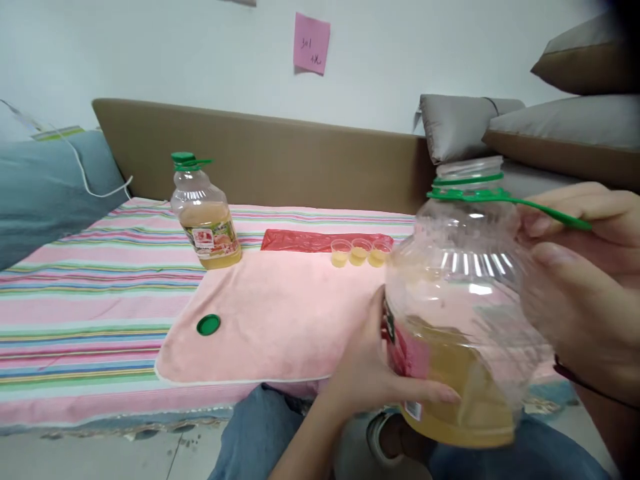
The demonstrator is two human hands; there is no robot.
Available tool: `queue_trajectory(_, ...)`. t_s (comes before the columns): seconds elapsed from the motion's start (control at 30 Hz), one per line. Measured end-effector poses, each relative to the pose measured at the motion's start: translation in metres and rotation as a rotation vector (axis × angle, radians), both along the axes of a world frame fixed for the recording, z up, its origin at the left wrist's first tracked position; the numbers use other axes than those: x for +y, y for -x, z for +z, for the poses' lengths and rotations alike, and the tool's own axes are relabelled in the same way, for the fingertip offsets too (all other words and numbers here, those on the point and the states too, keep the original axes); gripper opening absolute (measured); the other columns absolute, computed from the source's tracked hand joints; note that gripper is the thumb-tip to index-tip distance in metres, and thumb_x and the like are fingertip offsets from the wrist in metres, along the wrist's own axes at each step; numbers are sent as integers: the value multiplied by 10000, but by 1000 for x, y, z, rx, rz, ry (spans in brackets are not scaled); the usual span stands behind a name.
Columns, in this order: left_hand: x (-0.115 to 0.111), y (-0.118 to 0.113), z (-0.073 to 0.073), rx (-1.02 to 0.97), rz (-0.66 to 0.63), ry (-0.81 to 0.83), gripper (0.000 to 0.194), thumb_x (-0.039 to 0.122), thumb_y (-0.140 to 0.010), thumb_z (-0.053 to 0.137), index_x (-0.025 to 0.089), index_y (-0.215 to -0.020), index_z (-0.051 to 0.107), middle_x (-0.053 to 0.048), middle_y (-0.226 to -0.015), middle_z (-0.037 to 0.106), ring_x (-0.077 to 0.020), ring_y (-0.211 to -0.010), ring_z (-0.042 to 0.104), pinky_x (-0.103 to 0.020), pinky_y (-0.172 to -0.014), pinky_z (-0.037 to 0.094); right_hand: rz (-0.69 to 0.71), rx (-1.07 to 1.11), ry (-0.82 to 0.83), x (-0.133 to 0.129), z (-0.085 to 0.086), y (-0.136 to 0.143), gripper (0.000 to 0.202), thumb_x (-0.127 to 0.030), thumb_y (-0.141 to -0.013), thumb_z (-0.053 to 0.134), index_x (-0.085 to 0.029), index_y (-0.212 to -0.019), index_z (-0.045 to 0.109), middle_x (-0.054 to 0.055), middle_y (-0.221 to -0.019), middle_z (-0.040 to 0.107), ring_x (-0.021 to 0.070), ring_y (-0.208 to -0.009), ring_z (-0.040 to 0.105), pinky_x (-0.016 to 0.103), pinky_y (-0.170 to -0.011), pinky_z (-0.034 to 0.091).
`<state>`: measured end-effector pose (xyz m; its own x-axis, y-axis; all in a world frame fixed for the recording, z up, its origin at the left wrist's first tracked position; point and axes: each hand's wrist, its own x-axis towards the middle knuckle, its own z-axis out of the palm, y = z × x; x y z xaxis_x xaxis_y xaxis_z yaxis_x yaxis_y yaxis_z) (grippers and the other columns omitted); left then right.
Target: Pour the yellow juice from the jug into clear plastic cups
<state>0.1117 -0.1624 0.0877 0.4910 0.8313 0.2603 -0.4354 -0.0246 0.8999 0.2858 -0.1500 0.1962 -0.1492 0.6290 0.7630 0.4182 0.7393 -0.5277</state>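
Close in front of me is a large clear juice bottle, uncapped, with yellow juice in its lower part. A green ring with a loose strap circles its neck. My left hand is wrapped round the label side, thumb across the front. My right hand grips the bottle's right side just below the neck; some fingers are hidden behind it. A green cap lies on the pink cloth. Left of the held bottle, three small clear cups of yellow juice stand in a row.
A second juice bottle, capped in green, stands at the cloth's back left. Behind the cups lies a red plastic strip. Striped bedding covers the bed up to a brown headboard. Grey cushions are stacked at right.
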Motion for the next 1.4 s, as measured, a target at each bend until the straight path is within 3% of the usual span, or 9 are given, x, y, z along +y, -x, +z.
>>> queue_trajectory(0.1, 18, 26, 6, 37, 185, -51, 1051, 266, -482, 904, 215, -1395, 385, -128, -1326, 564, -360, -1243, 518, -526, -1041, 430, 30, 188, -219, 26, 8, 34, 121, -309, -786, 666, -324, -905, 649, 36, -885, 491, 246, -892, 514, 420, -856, 418)
queue_trajectory(0.27, 41, 77, 1, 193, 603, -77, 1026, 330, -449, 902, 202, -1347, 423, -124, -1250, 614, -348, -1133, 604, -495, -984, 487, 279, 194, -290, 74, 8, 99, 68, -206, -850, 551, -259, -891, 556, 24, -917, 505, 192, -915, 523, 375, -854, 446)
queue_trajectory(0.4, 51, 117, -7, 338, 986, -135, 1075, 305, -398, 909, 228, -1341, 397, -113, -1276, 574, -342, -1208, 553, -480, -1019, 465, 394, 402, -204, 103, -14, 146, 125, -128, -835, 457, -250, -814, 476, 27, -900, 488, 180, -918, 529, 360, -852, 450)
queue_trajectory(0.53, 58, 154, -22, 477, 1141, -158, 1083, 288, -414, 907, 256, -1343, 350, -107, -1272, 546, -325, -1217, 542, -494, -1044, 438, 444, 545, -66, 124, -38, 186, 116, -140, -772, 441, -255, -781, 438, 28, -885, 492, 192, -919, 538, 372, -854, 455)
queue_trajectory(0.67, 65, 179, -35, 501, 1272, -115, 1076, 291, -389, 907, 278, -1314, 359, -86, -1223, 545, -314, -1119, 592, -465, -918, 530, 601, 590, 26, 145, -51, 222, 79, -187, -722, 484, -258, -736, 453, 14, -833, 514, 191, -857, 548, 369, -830, 467)
queue_trajectory(0.8, 76, 187, -40, 496, 1373, -65, 1097, 295, -372, 900, 299, -1326, 359, -84, -1227, 543, -279, -999, 626, -424, -793, 575, 707, 664, 79, 169, -54, 251, 87, -184, -688, 518, -257, -713, 477, 2, -819, 546, 185, -874, 581, 369, -865, 477)
queue_trajectory(1.07, 97, 173, -46, 513, 1678, -20, 1234, 328, -350, 899, 281, -1421, 289, -86, -1259, 557, -293, -1052, 612, -529, -914, 505, 909, 751, 69, 204, -55, 285, 87, -168, -681, 596, -224, -697, 531, 7, -819, 608, 179, -918, 634, 348, -904, 470)
queue_trajectory(1.27, 95, 166, -52, 701, 1731, 54, 1180, 377, -435, 893, 306, -1442, 283, -103, -1378, 501, -344, -1186, 561, -555, -1014, 437, 758, 713, 88, 221, -77, 289, 91, -142, -672, 567, -216, -696, 519, -4, -788, 575, 146, -804, 583, 297, -815, 481)
queue_trajectory(1.4, 96, 172, -54, 725, 1734, 73, 1204, 417, -421, 896, 279, -1444, 276, -122, -1363, 512, -357, -1164, 574, -563, -992, 454, 535, 462, -60, 216, -71, 288, 149, -82, -731, 483, -213, -787, 527, 23, -863, 616, 162, -903, 586, 312, -882, 462)
